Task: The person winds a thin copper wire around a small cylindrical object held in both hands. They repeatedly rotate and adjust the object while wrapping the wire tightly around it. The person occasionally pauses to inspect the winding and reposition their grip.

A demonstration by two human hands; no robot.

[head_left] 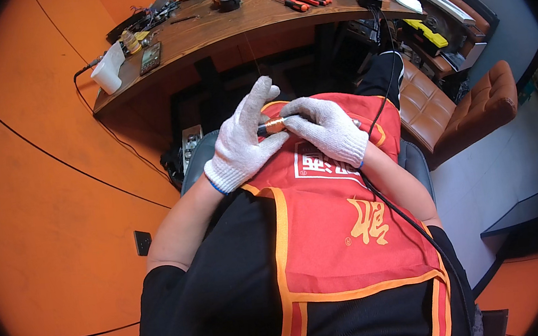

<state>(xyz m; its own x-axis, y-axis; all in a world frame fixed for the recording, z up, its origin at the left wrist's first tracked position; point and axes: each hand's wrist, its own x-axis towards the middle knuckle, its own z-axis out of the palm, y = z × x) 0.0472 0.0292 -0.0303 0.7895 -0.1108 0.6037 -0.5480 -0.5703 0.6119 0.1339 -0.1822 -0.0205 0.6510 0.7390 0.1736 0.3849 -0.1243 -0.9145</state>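
Note:
Both my hands wear white knit gloves and meet over the lap of a red apron (330, 247). Between them lies a small copper-wire coil (274, 126) wound on a dark, slim core. My left hand (244, 130) is around the core's left end, its thumb below and its upper fingers pointing up and away. My right hand (327, 128) pinches the coil's right end with bent fingers; its palm side is hidden. A thin strand (250, 46) rises from near my left fingertips toward the table edge. A small grey tip shows past my right knuckles.
Ahead stands a curved wooden table (203, 36) with red-handled pliers (297, 2), a phone (150, 58) and a white paper roll (108, 70). A black cable (399, 210) runs past my right forearm. Brown padded chair (466, 108) at right; orange wall (42, 192) at left.

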